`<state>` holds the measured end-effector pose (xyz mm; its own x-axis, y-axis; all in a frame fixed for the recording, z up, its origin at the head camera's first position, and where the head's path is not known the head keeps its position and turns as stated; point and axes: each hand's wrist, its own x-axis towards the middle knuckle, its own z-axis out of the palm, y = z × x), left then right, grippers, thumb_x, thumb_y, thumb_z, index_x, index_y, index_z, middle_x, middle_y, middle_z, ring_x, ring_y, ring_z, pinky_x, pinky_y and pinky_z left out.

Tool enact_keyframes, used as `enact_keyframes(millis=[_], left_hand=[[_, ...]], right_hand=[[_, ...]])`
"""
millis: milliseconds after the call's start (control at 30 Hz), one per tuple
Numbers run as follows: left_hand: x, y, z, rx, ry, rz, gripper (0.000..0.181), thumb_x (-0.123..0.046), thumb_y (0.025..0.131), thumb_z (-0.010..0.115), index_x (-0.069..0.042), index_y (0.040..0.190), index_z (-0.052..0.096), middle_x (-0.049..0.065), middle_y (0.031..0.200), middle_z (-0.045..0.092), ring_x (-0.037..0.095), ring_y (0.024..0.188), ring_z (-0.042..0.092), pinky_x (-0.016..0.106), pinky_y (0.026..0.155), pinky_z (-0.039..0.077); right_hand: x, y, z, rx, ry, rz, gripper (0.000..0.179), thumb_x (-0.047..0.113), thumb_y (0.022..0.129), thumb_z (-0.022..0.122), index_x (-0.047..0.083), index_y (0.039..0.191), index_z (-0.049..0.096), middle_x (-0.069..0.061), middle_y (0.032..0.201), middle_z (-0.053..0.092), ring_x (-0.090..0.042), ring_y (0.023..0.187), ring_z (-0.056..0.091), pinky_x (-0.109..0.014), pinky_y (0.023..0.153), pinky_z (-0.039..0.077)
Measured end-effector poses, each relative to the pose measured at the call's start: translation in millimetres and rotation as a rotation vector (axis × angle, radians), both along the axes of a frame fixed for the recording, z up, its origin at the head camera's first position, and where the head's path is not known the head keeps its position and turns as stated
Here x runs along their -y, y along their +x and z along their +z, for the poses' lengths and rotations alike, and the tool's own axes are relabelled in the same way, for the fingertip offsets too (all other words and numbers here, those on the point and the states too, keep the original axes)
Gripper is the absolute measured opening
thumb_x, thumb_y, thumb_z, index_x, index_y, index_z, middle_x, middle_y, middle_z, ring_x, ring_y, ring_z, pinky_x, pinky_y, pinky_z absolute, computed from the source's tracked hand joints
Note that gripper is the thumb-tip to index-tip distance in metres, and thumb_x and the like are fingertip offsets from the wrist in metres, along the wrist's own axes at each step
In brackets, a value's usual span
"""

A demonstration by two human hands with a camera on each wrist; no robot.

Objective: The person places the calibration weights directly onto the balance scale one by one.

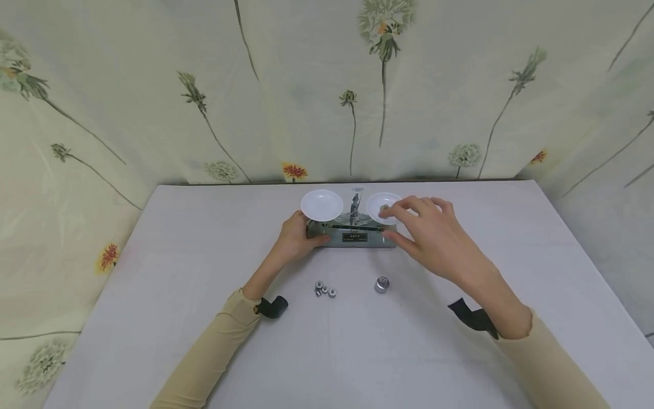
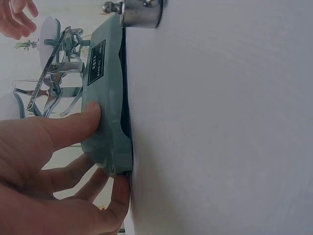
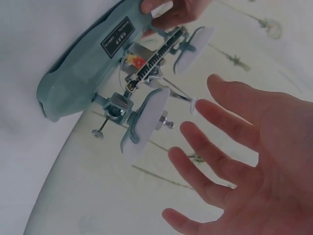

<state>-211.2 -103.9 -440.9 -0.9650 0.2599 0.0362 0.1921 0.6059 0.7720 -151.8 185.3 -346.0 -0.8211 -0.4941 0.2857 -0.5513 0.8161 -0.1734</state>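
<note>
While the green balance (image 1: 355, 243) is clasped at its frame-left end by the left grip (image 1: 298, 238), with the thumb laid on the front of the base, the right grip (image 1: 431, 236) is held at the other end, right of centre in the head view, its fingers relaxed and parted. The balance is set near the far edge of the counter (image 1: 332, 352), at the centre of the frame, and a dark label (image 1: 355, 237) is borne on its front. Two white pans are carried above the base: the left pan (image 1: 322, 205) is seen bare, while on the right pan (image 1: 376, 203) a small knobbed weight (image 1: 385, 208) is placed. In the right wrist view, that weight is shown near the middle of the frame, apart from the fingertips. Below the balance, a cluster of small metal weights (image 1: 325, 289) is gathered just left of the lower centre, and a larger metal weight (image 1: 381, 284) is stood to their right, well apart from them. Both forearms are covered by beige sleeves (image 1: 217, 346), and the background is filled by a dandelion-printed cloth (image 1: 306, 113).
</note>
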Motion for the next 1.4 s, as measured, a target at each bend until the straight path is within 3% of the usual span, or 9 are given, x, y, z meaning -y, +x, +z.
enact_keyframes(millis=[300, 933, 1400], left_hand=[[0.0, 0.3, 0.0, -0.003, 0.010, 0.000, 0.071, -0.014, 0.092, 0.085, 0.002, 0.154, 0.052, 0.029, 0.152, 0.059, 0.044, 0.148, 0.054, 0.056, 0.126, 0.043], [0.0, 0.1, -0.7, 0.012, -0.007, 0.006, 0.073, -0.016, 0.092, 0.085, 0.002, 0.154, 0.051, 0.029, 0.152, 0.059, 0.044, 0.148, 0.054, 0.055, 0.126, 0.043], [-0.6, -0.9, -0.8, 0.006, -0.019, 0.007, 0.072, -0.016, 0.092, 0.086, 0.002, 0.153, 0.053, 0.029, 0.150, 0.060, 0.044, 0.146, 0.056, 0.056, 0.124, 0.046]], right_hand=[[-0.2, 7.0, -3.6, -0.038, 0.026, 0.012, 0.033, 0.025, 0.098, 0.081, 0.019, 0.130, 0.072, -0.009, 0.126, 0.072, -0.032, 0.121, 0.069, -0.071, 0.113, 0.039], [5.1, 23.7, -11.3, -0.017, 0.037, 0.057, 0.033, 0.030, 0.096, 0.083, 0.019, 0.125, 0.073, -0.006, 0.124, 0.074, -0.037, 0.121, 0.070, -0.067, 0.109, 0.046], [8.0, 30.4, -22.6, 0.019, 0.061, 0.115, 0.031, 0.028, 0.095, 0.084, 0.023, 0.124, 0.074, -0.001, 0.119, 0.074, -0.030, 0.115, 0.072, -0.066, 0.107, 0.049]])
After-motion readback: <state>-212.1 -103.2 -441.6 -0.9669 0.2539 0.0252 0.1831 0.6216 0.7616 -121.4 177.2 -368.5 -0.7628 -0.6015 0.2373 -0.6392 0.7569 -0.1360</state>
